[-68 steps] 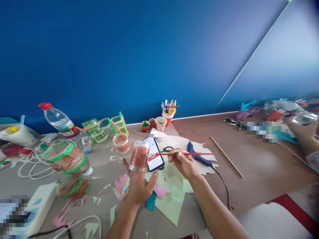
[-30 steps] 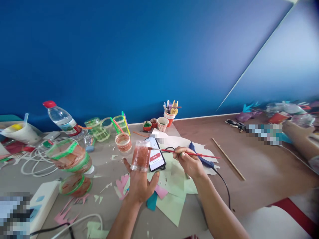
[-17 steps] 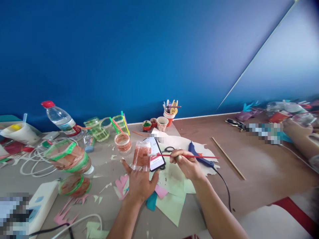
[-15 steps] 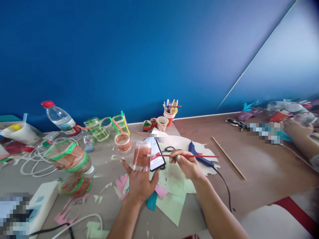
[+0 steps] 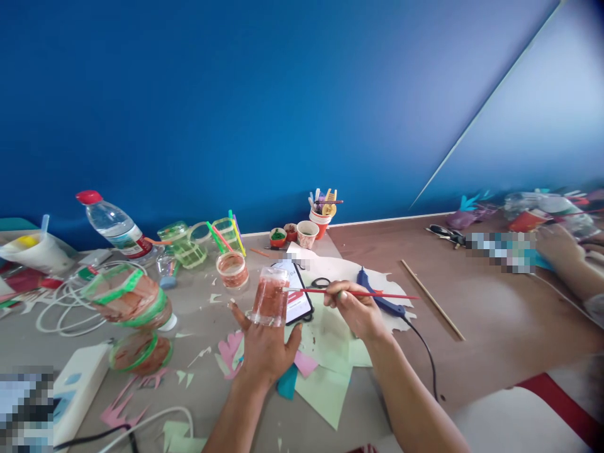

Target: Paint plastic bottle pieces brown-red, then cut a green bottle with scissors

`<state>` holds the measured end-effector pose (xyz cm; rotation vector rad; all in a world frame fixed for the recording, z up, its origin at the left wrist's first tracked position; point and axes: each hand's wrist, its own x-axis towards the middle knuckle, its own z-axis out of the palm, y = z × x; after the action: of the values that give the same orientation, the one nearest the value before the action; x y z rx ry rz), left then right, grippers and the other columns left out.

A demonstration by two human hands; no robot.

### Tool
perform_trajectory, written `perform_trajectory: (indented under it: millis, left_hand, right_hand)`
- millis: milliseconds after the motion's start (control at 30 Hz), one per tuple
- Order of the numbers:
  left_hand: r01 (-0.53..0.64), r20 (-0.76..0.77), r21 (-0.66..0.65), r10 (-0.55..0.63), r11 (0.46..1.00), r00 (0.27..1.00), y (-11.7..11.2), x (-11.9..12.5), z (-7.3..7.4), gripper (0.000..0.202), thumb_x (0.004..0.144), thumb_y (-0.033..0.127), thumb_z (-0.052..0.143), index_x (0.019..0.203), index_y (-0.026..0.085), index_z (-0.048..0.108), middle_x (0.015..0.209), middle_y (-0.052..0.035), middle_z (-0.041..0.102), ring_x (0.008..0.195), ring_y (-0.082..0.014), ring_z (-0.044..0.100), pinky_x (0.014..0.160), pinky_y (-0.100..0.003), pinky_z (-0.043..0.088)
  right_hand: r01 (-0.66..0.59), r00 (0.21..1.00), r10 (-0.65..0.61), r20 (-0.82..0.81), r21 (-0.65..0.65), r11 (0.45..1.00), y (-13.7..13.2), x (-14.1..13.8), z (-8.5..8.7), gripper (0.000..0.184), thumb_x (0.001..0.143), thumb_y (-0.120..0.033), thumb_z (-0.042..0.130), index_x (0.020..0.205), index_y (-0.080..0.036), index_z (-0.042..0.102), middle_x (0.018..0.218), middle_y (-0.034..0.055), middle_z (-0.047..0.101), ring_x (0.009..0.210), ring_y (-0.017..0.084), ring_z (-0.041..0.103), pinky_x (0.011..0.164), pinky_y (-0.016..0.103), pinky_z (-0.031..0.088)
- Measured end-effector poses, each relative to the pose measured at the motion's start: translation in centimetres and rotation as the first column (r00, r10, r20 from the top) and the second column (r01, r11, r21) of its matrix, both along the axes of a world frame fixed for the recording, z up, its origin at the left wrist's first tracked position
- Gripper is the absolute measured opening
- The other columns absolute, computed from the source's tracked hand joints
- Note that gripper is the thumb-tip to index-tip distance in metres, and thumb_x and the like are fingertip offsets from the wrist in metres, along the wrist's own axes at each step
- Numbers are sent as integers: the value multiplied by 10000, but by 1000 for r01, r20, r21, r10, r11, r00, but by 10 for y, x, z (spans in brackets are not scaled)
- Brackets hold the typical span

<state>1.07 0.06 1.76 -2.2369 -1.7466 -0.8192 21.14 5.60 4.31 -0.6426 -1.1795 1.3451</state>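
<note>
A clear plastic cup (image 5: pixel 270 301), coated with reddish-brown paint, sits upside down over the middle fingers of my left hand (image 5: pixel 264 352). Those fingers are hidden inside it, while the thumb and an outer finger spread to either side. Pinched in my right hand (image 5: pixel 353 308) is a thin red paintbrush (image 5: pixel 387 296), its tip at the cup's right side. Behind the cup lies a phone (image 5: pixel 298 302) with its screen lit. A brown-painted cup piece (image 5: pixel 232 270) stands farther back to the left.
A blue glue gun (image 5: pixel 384 301) rests on white paper, with a wooden stick (image 5: pixel 431 299) to its right. Small paint cups (image 5: pixel 278 237) stand by the wall. At left are a water bottle (image 5: pixel 116 223), a power strip (image 5: pixel 82 390) and cables. Another person's hand (image 5: pixel 557 245) is at far right.
The brush tip has shifted slightly right, from the cup's middle to its right side. My right hand has moved a little to the right; the cup has tilted slightly.
</note>
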Motion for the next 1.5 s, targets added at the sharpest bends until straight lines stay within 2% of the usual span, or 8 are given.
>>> perform_trajectory:
  millis: [400, 600, 833, 967, 1167, 1300, 1400, 1500]
  left_hand:
    - [-13, 17, 12, 13, 1000, 1000, -2, 3, 2, 615, 897, 335, 518, 1484, 215, 379, 1420, -151, 546, 1371, -356, 424, 1158, -637, -22]
    - [14, 23, 32, -15, 999, 1000, -1, 4, 1, 606, 904, 335, 512, 1485, 229, 376, 1465, -137, 497, 1397, -336, 393, 1168, -618, -4]
    - [-11, 3, 7, 11, 1000, 1000, -2, 7, 4, 559, 917, 309, 486, 1466, 236, 416, 1434, -129, 536, 1388, -329, 407, 1174, -605, 33]
    - [-18, -20, -14, 18, 1000, 1000, -2, 7, 4, 533, 925, 297, 466, 1453, 226, 436, 1423, -144, 543, 1378, -346, 417, 1152, -654, -19]
    - [-13, -54, -50, 11, 999, 999, -2, 7, -1, 543, 923, 318, 487, 1460, 263, 422, 1383, -147, 582, 1396, -351, 388, 1114, -672, -139]
    - [-20, -29, -47, 18, 999, 999, -2, 8, -1, 561, 911, 361, 512, 1456, 251, 430, 1394, -148, 572, 1407, -369, 364, 1126, -672, -95]
    - [-9, -23, -21, 9, 1000, 1000, -2, 5, 0, 602, 910, 365, 505, 1482, 222, 384, 1434, -156, 531, 1421, -353, 346, 1157, -631, -27]
    - [9, -35, 6, -9, 1000, 999, -3, 1, 1, 654, 905, 357, 498, 1509, 178, 323, 1473, -175, 481, 1430, -357, 327, 1160, -621, -5]
  right_hand:
    - [53, 999, -53, -6, -4, 999, 2, 2, -2, 230, 773, -440, 755, 810, -214, 781, 670, 58, 709, 618, 189, 592, 572, 314, 430]
    - [20, 999, -21, 29, 61, 998, 2, 3, -3, 242, 799, -444, 735, 855, -213, 781, 702, 64, 720, 640, 196, 608, 588, 321, 444]
    - [56, 998, -56, -1, 103, 993, 2, 4, -4, 211, 817, -419, 721, 845, -219, 782, 696, 56, 708, 654, 188, 606, 595, 309, 438]
    - [39, 997, -46, 61, 116, 992, 2, 5, -5, 180, 844, -381, 695, 863, -223, 779, 714, 54, 710, 669, 188, 604, 615, 312, 435]
    - [61, 998, -65, 23, 133, 989, 1, 6, -4, 187, 854, -390, 677, 860, -230, 775, 696, 45, 686, 663, 184, 585, 613, 310, 427]
    - [49, 994, -62, 95, 140, 989, 2, 7, -4, 175, 865, -359, 662, 854, -223, 770, 715, 53, 696, 678, 194, 589, 628, 323, 423]
    - [106, 992, -115, 55, 138, 985, 2, 10, 0, 198, 841, -384, 676, 815, -213, 771, 646, 47, 666, 641, 196, 565, 612, 327, 416]
    - [94, 996, -93, -14, 131, 987, 2, 10, 1, 214, 819, -416, 697, 800, -218, 773, 612, 39, 645, 619, 189, 549, 600, 321, 414]
